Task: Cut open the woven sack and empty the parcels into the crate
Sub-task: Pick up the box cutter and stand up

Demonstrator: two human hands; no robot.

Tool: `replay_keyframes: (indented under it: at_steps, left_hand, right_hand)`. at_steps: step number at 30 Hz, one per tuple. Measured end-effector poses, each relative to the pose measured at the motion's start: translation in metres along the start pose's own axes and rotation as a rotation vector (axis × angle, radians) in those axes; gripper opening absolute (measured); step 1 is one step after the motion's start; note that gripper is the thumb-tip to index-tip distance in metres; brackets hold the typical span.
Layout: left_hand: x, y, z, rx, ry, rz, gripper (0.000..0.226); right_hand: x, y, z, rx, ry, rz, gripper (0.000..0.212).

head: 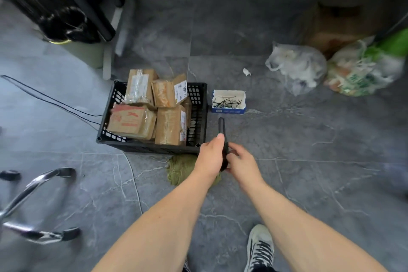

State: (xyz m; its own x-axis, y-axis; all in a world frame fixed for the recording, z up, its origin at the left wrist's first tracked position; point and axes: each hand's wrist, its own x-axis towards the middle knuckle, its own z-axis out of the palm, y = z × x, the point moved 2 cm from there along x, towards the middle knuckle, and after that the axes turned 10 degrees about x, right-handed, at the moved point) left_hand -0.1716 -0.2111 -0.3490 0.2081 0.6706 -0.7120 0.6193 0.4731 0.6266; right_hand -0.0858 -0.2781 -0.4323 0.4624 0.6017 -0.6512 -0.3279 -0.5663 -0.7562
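Observation:
A black plastic crate (199, 99) stands on the grey floor, filled with several brown cardboard parcels (170, 125). Just in front of the crate lies a crumpled green woven sack (180, 166), partly hidden by my left forearm. My left hand (210, 155) and my right hand (241, 161) meet to the right of the crate's near corner. Both grip a slim black tool (222, 130) that points up and away from me. Whether it is scissors or a cutter I cannot tell.
A small blue-and-white box of black cable ties (228, 101) sits right of the crate. Plastic bags (295, 66) and a cardboard box (331, 26) lie at the far right. A chrome chair base (37, 187) is at left, a black cable (50, 99) crosses the floor, my shoe (260, 247) is below.

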Motion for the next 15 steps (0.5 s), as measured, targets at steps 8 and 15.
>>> replay_keyframes:
  at_steps: [8,15]
  left_hand:
    - [-0.111,0.11,-0.04,0.056,0.085,-0.025,0.052]
    - [-0.191,0.198,-0.051,0.028,0.112,-0.009,0.06]
  right_hand:
    - [-0.109,-0.152,-0.021,0.015,-0.081,0.034,0.051]
    - [-0.175,-0.256,-0.055,0.042,-0.158,0.033,0.056]
